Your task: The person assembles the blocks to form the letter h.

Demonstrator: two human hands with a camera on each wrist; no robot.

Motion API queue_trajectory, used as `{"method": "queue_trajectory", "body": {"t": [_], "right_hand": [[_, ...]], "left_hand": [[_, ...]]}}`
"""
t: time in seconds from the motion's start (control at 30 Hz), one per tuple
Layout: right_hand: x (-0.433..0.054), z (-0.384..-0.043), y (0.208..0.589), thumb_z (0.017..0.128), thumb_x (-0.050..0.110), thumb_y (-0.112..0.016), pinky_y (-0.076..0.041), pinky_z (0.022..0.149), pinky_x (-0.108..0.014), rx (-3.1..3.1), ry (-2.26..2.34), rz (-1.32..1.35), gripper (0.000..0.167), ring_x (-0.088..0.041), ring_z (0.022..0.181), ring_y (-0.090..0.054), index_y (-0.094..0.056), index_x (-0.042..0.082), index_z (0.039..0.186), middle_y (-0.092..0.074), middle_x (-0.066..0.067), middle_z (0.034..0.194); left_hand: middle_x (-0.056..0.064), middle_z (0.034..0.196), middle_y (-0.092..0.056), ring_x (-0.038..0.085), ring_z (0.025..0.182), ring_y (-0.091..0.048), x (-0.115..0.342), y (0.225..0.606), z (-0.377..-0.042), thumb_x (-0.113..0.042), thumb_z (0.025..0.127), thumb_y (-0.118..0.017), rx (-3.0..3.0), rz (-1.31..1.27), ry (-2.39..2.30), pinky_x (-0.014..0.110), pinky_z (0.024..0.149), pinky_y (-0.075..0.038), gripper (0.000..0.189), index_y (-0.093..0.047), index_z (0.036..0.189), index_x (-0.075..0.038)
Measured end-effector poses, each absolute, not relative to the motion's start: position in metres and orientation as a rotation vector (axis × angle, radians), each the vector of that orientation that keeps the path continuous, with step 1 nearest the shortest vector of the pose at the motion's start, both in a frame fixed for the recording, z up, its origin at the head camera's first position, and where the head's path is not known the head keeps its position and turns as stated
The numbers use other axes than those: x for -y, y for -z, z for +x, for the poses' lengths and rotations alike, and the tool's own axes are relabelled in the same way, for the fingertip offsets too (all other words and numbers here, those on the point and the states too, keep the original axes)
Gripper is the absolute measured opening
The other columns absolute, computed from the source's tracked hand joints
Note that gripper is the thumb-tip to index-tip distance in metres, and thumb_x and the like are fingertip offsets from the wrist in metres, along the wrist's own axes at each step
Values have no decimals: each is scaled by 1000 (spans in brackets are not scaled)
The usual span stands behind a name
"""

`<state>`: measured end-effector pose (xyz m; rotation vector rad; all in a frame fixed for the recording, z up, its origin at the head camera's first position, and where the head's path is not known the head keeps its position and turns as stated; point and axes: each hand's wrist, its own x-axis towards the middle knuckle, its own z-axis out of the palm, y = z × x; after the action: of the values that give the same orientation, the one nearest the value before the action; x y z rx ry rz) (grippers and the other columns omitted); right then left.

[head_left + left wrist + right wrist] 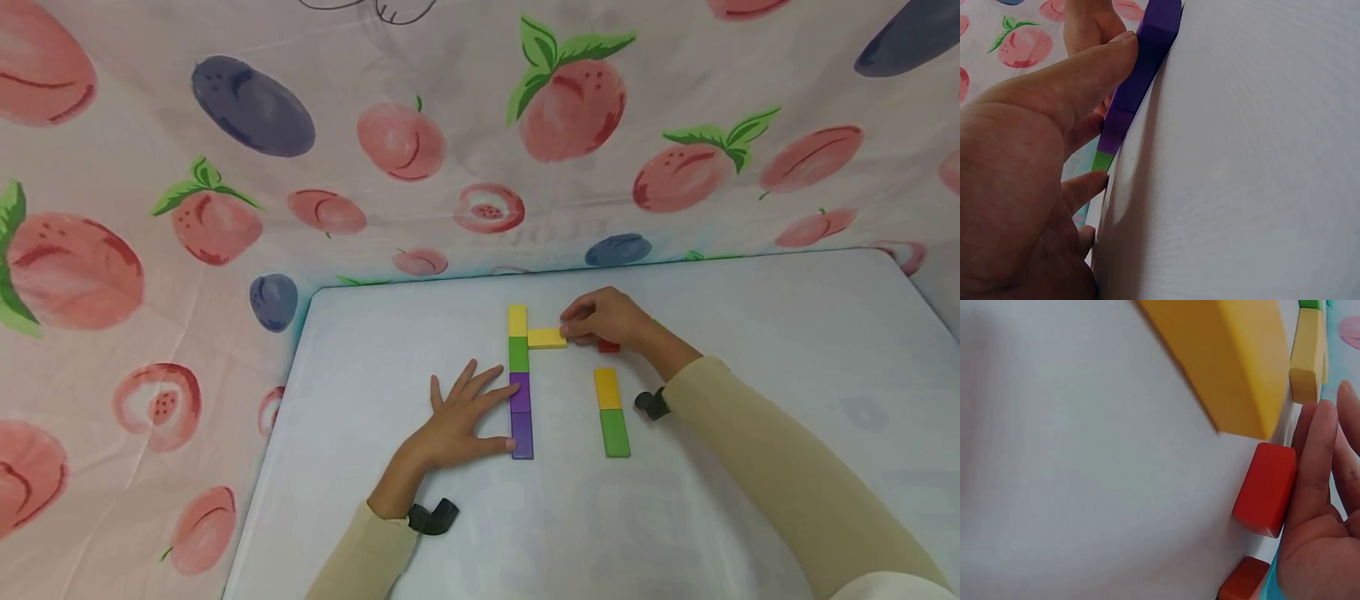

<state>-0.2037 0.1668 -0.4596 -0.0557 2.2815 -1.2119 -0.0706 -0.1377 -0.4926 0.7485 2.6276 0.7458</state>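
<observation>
A column of blocks lies on the pale table (750, 317): yellow (517, 320), green (518, 354) and two purple blocks (521, 412). My left hand (465, 417) lies flat beside the purple blocks (1141, 69), its straight fingers and thumb touching their left side. My right hand (600, 321) pinches the right end of a yellow block (547, 337) that lies crosswise against the column. A red block (608, 347) sits under that hand; in the right wrist view two red blocks (1266, 487) lie by the fingers (1313, 487).
A second short column, yellow (607, 388) over green (615, 432), lies to the right of the first. A fruit-printed cloth (225, 208) hangs behind and to the left of the table. Black wrist camera mounts (433, 517) sit on both sleeves.
</observation>
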Motion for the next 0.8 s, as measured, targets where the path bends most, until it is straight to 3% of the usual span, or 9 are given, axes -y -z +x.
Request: {"method": "queue_trajectory", "body": {"t": [0.17, 0.37, 0.57, 0.8], "right_hand": [[-172, -203, 456, 92, 31, -77, -60, 83, -29, -2256, 1287, 38, 35, -20, 94, -73, -72, 14, 123, -71, -11, 120], [-182, -197, 439, 99, 43, -67, -56, 99, -40, -2347, 1309, 38, 41, -28, 113, -65, -68, 14, 128, -67, -12, 126], [-202, -193, 432, 102, 49, -58, -51, 102, -52, -2622, 1090, -170, 44, -30, 120, -57, -67, 15, 130, -68, -10, 126], [-225, -187, 441, 99, 43, -65, -47, 98, -61, -2768, 823, -389, 37, -34, 119, -54, -75, 16, 122, -70, -11, 122]], "left_hand": [[-7, 172, -18, 30, 161, 5, 138, 493, -71, -62, 88, -70, -2625, 739, -737, 78, 111, 17, 79, -38, 157, -40], [-7, 172, -18, 30, 161, 4, 138, 493, -71, -61, 88, -70, -2626, 750, -740, 78, 111, 17, 79, -38, 157, -39], [-7, 172, -17, 29, 161, 5, 138, 493, -70, -61, 88, -70, -2622, 754, -739, 78, 111, 18, 80, -37, 158, -39], [-7, 172, -16, 29, 161, 6, 139, 493, -70, -61, 89, -70, -2615, 753, -743, 77, 111, 18, 79, -37, 158, -39]]}}
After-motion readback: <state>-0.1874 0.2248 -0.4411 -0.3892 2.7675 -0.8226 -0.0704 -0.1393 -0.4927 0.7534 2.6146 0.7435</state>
